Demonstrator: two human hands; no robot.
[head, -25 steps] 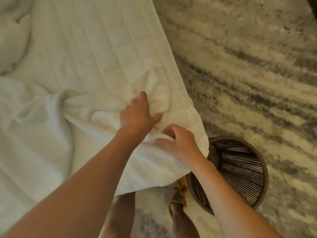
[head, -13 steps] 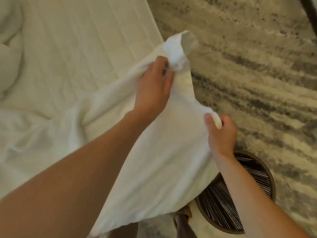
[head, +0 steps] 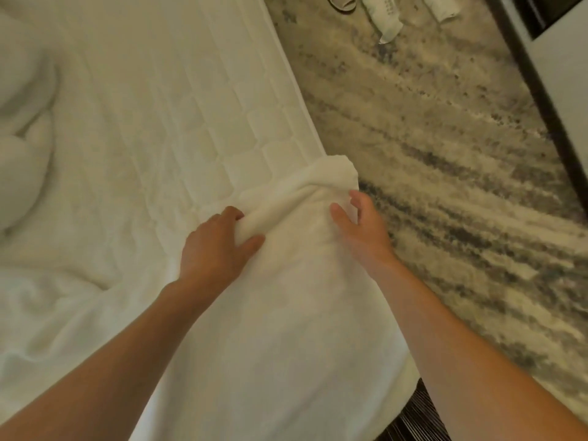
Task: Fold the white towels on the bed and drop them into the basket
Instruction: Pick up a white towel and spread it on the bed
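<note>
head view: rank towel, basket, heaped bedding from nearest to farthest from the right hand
1. towel, against the right hand, at the edge of the bed.
2. basket, bottom right, beside the bed.
3. heaped bedding, far left.

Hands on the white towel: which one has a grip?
The left hand: it pinches a fold of the soft white towel between thumb and fingers. The right hand is spread open.

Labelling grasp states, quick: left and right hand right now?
Left hand: grips a fold of the white towel.
Right hand: open, thumb resting on the towel.
</note>
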